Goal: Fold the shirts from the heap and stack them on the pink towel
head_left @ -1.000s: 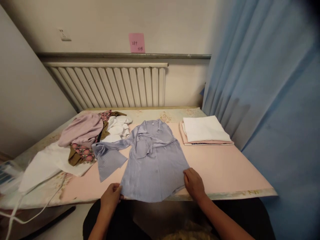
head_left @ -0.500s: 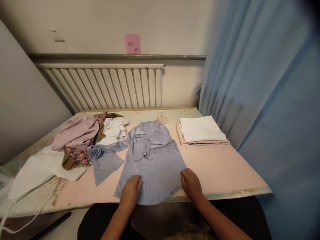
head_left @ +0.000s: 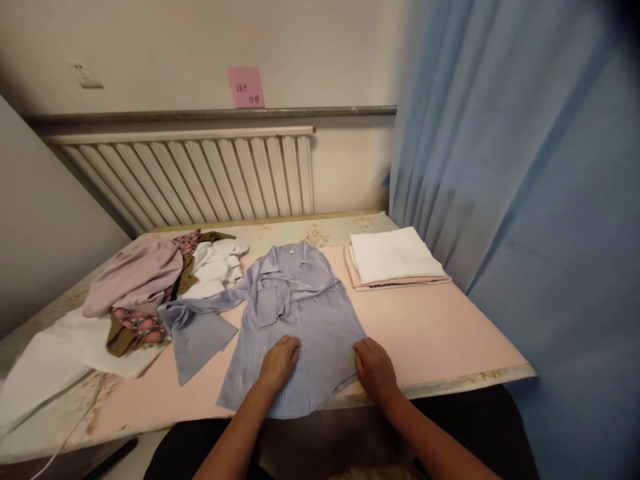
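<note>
A grey-blue striped blouse (head_left: pixel 305 320) lies spread on the table, collar away from me, hem at the front edge. One flared sleeve stretches to the left; a tie or folded cuff lies across the chest. My left hand (head_left: pixel 281 363) rests on the lower front of the blouse, fingers curled together; whether fabric is pinched under them is hidden. At the blouse's lower right side edge, my right hand (head_left: pixel 375 367) has its fingers closed on the cloth. The other sleeve cannot be made out clearly.
A pile of clothes, with a pink garment (head_left: pixel 137 273) on top, lies left. To the right sits a folded stack topped by white cloth (head_left: pixel 395 255). A pink cover (head_left: pixel 425 333) lies on the table. A blue curtain (head_left: pixel 540 233) hangs right, a radiator (head_left: pixel 200 177) behind.
My left hand has moved right and slightly up across the blouse's front. My right hand stays at the side edge. The view has turned a little to the right.
</note>
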### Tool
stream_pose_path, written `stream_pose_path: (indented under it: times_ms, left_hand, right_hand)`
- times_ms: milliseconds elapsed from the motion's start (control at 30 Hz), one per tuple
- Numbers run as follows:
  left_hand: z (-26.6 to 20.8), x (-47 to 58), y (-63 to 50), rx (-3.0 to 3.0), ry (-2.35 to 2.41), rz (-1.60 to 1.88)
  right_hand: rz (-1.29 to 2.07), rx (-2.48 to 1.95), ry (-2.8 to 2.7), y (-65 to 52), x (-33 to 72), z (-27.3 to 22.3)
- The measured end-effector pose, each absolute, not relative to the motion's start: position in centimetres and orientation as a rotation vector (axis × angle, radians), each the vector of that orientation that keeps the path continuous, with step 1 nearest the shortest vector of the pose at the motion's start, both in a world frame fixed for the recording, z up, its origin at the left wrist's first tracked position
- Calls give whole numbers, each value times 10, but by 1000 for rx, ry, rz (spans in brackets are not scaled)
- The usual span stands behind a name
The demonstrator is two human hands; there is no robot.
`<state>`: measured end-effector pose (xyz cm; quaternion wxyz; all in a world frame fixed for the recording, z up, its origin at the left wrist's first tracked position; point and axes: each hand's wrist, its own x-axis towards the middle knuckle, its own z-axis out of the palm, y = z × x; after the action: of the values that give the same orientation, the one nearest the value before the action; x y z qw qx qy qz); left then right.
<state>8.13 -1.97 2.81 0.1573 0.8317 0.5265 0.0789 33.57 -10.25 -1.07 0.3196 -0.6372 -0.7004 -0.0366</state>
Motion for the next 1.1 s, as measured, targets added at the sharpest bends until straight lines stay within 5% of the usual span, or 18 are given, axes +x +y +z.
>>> stream_pose_path:
  times_ms: [1100]
  left_hand:
    - [44,117,-28,2540,1733,-240]
  right_hand:
    - [-121,-1683,-1845,-103,337,-11]
